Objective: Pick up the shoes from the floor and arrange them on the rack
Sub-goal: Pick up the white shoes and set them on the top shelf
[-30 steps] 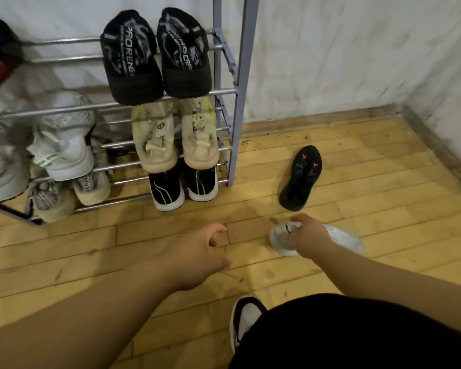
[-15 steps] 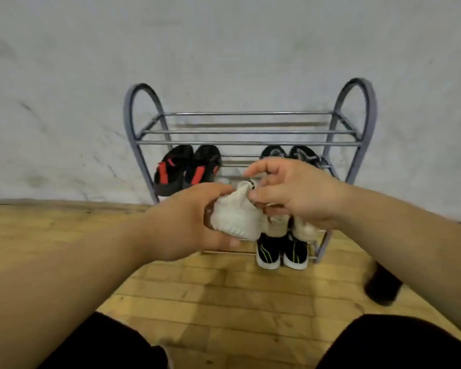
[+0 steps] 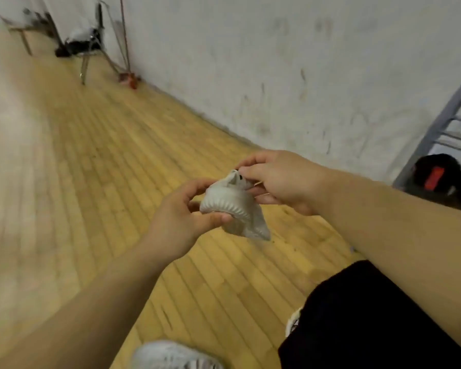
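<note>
Shoe (image 3: 225, 205) off floor (image 3: 96, 161) (now aloft)

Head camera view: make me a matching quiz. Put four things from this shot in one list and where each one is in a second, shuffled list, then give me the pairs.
Things
1. white shoe
2. black and red shoes
3. chair
4. grey rack

Places
A. far down the floor, upper left of the view
B. against the wall at the right edge
C. held between the left hand and the right hand
D. in the grey rack, low at the right edge

Pairs: 1-C, 2-D, 3-A, 4-B
</note>
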A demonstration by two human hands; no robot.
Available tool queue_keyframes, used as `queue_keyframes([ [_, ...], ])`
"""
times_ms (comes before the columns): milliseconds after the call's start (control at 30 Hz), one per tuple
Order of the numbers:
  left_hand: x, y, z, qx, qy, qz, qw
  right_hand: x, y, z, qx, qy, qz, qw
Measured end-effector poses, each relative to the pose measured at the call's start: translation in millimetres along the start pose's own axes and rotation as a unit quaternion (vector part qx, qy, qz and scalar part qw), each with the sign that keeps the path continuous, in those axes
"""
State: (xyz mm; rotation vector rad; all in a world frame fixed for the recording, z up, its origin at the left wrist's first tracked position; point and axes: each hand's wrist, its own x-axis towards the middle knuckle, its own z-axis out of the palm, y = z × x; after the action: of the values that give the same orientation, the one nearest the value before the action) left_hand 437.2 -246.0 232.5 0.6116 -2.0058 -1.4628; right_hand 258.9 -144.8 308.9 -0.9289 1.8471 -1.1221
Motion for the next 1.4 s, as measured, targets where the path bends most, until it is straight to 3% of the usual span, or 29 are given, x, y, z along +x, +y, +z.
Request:
queue_keyframes([
  [167,-60,-89,-47,0.031,0.064,-0.096,0.993,37,47,98,-0.093,-0.054,0.047,0.993],
  [267,-96,-152,-55,0.057,0.062,-0.205,0.975,44,91,123,-0.139,-0.077,0.077,0.984],
  [400,-155,-237,-31,0.154,-0.006,-0.365,0.918,47,124,131,-0.284,-0.104,0.080,0.950],
  [600,-188,-292,30,0.170,-0.157,-0.420,0.878,43,147,126,-0.425,-0.150,0.094,0.887],
  [700,-186,-308,50,0.164,-0.179,-0.441,0.864,50,154,117,-0.455,-0.147,0.117,0.870],
  [967,-172,-309,75,0.201,-0.141,-0.448,0.859,59,155,106,-0.413,-0.139,0.138,0.889],
  [1133,-135,-267,54,0.138,-0.057,-0.413,0.899,58,129,92,-0.415,-0.148,0.147,0.886],
  [1400,-28,-142,26,0.004,0.008,-0.277,0.961,44,66,3,-0.309,-0.039,0.128,0.942],
])
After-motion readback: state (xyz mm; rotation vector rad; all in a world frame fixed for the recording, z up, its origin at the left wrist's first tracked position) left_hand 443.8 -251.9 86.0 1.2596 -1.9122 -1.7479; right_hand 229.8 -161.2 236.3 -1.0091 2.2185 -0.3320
